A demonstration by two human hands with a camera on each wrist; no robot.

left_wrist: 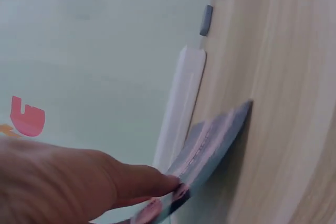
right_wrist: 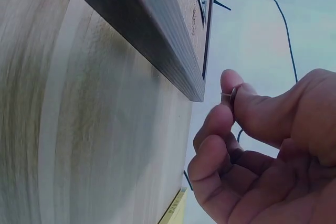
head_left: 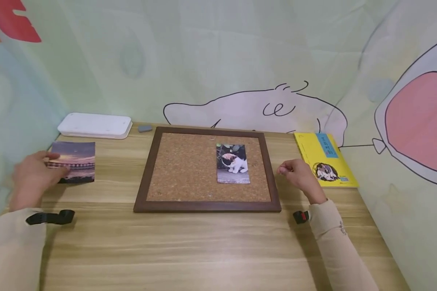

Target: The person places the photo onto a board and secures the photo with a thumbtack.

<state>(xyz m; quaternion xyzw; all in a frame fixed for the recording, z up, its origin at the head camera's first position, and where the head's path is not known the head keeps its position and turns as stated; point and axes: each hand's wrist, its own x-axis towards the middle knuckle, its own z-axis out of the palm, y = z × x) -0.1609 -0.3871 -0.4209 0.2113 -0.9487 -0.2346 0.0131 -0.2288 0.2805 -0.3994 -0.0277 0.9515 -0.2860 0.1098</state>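
Observation:
At the left, my left hand (head_left: 36, 174) pinches the lower left edge of a sunset photo (head_left: 81, 159). In the left wrist view that photo (left_wrist: 210, 142) is tilted, its near edge raised above the table. Between the tips of thumb and forefinger, my right hand (head_left: 300, 177) holds a thumbtack (right_wrist: 233, 98) with a flat round head and a short pin. This hand is just right of the brown frame of a corkboard (head_left: 185, 169). A cat photo (head_left: 236, 171) lies upright on the right half of the cork.
Behind the sunset photo stands a white case (head_left: 94, 124), with a small grey block (head_left: 145, 128) beside it. A yellow book (head_left: 325, 161) lies at the right, close to my right hand. Printed cloth walls (head_left: 218, 60) enclose the wooden table (head_left: 189, 250).

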